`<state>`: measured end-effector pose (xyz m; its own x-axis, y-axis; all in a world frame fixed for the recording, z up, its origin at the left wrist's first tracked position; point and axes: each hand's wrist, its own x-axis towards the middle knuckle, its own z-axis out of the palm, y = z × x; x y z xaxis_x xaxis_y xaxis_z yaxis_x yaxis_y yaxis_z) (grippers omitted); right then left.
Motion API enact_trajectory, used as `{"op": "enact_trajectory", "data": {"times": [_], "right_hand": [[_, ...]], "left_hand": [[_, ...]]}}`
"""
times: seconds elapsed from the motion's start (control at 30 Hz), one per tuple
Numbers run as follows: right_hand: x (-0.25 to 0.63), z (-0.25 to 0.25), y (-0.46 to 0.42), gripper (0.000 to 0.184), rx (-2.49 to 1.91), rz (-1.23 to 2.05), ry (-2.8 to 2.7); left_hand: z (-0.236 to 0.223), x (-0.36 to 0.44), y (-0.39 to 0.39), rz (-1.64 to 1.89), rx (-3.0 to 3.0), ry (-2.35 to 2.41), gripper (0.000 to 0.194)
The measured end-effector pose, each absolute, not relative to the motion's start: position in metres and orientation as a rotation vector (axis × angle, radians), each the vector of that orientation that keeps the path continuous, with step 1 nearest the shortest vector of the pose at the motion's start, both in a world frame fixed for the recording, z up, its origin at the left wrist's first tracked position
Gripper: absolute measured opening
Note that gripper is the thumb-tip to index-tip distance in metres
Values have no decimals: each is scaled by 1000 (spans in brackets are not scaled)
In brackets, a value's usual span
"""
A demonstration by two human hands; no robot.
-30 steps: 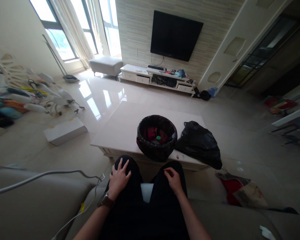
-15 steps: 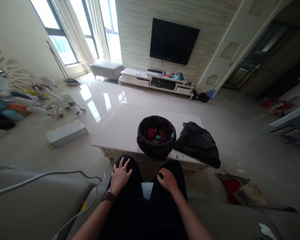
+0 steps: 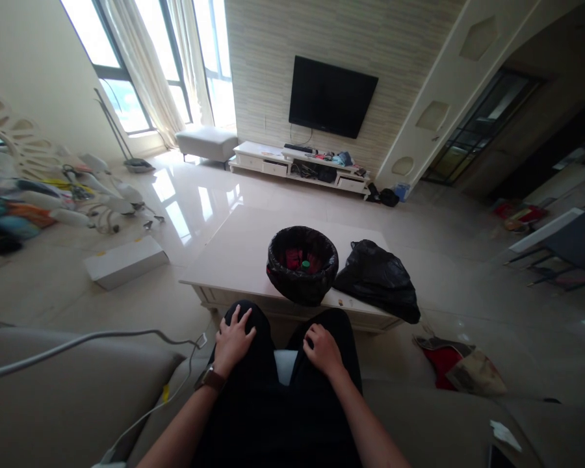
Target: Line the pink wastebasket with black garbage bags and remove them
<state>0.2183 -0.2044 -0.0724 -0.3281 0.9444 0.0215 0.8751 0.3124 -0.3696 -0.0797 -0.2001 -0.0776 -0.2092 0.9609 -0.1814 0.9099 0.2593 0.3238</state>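
My left hand [image 3: 234, 338] lies on my left knee with its fingers spread, holding nothing. A dark watch is strapped on that wrist. On my right thigh rests my right hand [image 3: 322, 350], its fingers loosely bent over the black trousers and nothing seen in it. Beyond my knees a trash bin [image 3: 299, 286] lined with a black bag stands at the near edge of the white coffee table [image 3: 234, 250]. Inside it show a red wrapper [image 3: 294, 259] and a green cap [image 3: 305, 265]. Right of the bin, a black plastic bag [image 3: 377, 276] slumps partly over the table edge.
A white box [image 3: 127, 263] lies on the floor left of the table. White cable [image 3: 102, 336] crosses the sofa [image 3: 68, 403] at left. A red and beige bag [image 3: 463, 367] is at right. A TV stand [image 3: 258, 156] lines the far wall.
The view has tilted slightly, so the room sits a little lower and further left at the right side. Both hands stay in place on my legs.
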Motion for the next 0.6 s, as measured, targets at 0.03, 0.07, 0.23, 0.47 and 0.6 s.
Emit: {"op": "enact_trajectory", "data": {"times": [0.03,0.07,0.23,0.47,0.6], "right_hand": [[218,-72,-206,11,-1672,419,-2351],[218,-71,-208,11,-1682,413,-2351],[223,-69,-218,13,-1707,406,-2320],[226,-71,-231,13,-1696,390,-2308],[229,-76,-240,14,-1655,405,-2259]], "left_hand": [[-78,-81,-201,211,1713,2187,64],[-79,-82,-202,214,1714,2180,64],[-76,-79,-205,221,1730,2166,64],[-70,-72,-206,219,1742,2153,64],[-72,-65,-209,250,1736,2138,64]]}}
